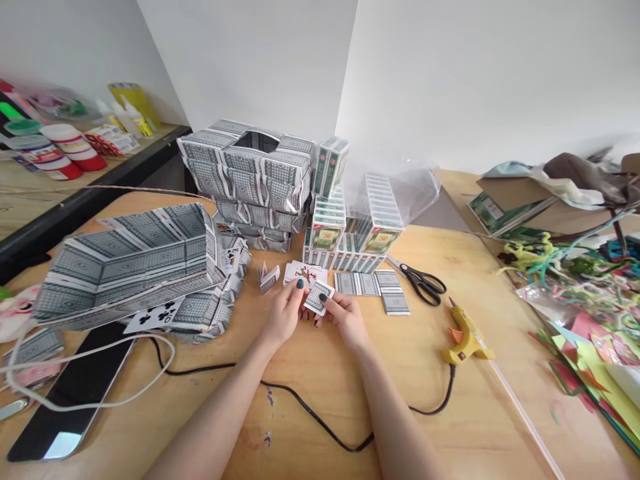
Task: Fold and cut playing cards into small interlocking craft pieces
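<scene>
Both my hands meet over the middle of the wooden table (415, 373), holding one folded playing card (318, 297) with a grey patterned back. My left hand (284, 312) pinches its left edge and my right hand (343, 316) grips its right edge. Just behind the card lie a face-up joker card (305, 272) and a small folded card piece (269, 277). Two flat cards (374, 285) lie to the right. Stacked card boxes (350, 230) stand behind them.
Large boxes built from cards sit at left (135, 267) and at the back (250, 180). Black scissors (423, 281) and a yellow glue gun (466, 337) with its black cord lie to the right. Paper scraps (595, 347) crowd the right edge; a dark screen (75, 393) lies at left.
</scene>
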The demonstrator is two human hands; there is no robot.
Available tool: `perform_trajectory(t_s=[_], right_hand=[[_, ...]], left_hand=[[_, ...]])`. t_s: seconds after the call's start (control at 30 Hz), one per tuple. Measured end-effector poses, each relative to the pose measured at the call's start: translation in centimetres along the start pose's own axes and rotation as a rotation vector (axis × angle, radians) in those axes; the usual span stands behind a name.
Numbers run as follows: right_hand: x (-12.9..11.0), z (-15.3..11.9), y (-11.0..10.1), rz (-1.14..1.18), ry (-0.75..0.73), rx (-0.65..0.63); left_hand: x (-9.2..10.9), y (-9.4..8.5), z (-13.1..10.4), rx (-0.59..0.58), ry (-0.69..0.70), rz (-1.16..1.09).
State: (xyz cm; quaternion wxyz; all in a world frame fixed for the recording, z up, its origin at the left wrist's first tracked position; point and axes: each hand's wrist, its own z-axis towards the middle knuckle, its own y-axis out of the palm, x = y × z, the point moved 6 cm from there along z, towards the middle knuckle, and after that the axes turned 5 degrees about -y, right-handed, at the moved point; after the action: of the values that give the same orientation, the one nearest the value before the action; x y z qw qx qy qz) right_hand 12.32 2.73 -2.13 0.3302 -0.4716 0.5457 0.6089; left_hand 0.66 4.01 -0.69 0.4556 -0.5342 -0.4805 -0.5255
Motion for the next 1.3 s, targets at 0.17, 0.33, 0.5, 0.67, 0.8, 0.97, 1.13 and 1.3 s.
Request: perform_trajectory(t_s=[0.17,0.33,0.5,0.67,0.8,0.97,1.13,1.3], right_hand=[[0.4,0.1,-0.5,0.034,0.003,0.007],[0.3,0.1,-0.6,0.141,0.031,0.012],[0.2,-0.1,-0.2,0.307,0.1,-0.012],[0.5,-0.4,-0.3,0.327,0.15,-0.024],[0.3,-0.4,-0.3,0.262,0.138,-0.029],[-0.4,-0.4,0.0,0.248,0.11,-0.034],[-0.1,-0.3,-0.6,0.289,0.111,0.053],[0.3,0.0,-1.1,0.082,0.055,0.087]], left_hand=[[0.9,0.6,-0.3,-0.232,0.01,-0.105],[0.5,0.6,-0.5,-0.263,0.008,0.001],[0.2,1.0,-0.4,-0.247,-0.014,-0.105],[-0.1,2.4,-0.7,-0.344,-0.113,-0.252],[0.1,2.3,-0.8,-0.299,-0.039,-0.17],[0.6,1.7,-0.9,-0.231,0.045,-0.015],[0.4,1.8,-0.9,-0.28,0.005,-0.157],[0.5,1.4,-0.6,-0.201,0.007,-0.138]])
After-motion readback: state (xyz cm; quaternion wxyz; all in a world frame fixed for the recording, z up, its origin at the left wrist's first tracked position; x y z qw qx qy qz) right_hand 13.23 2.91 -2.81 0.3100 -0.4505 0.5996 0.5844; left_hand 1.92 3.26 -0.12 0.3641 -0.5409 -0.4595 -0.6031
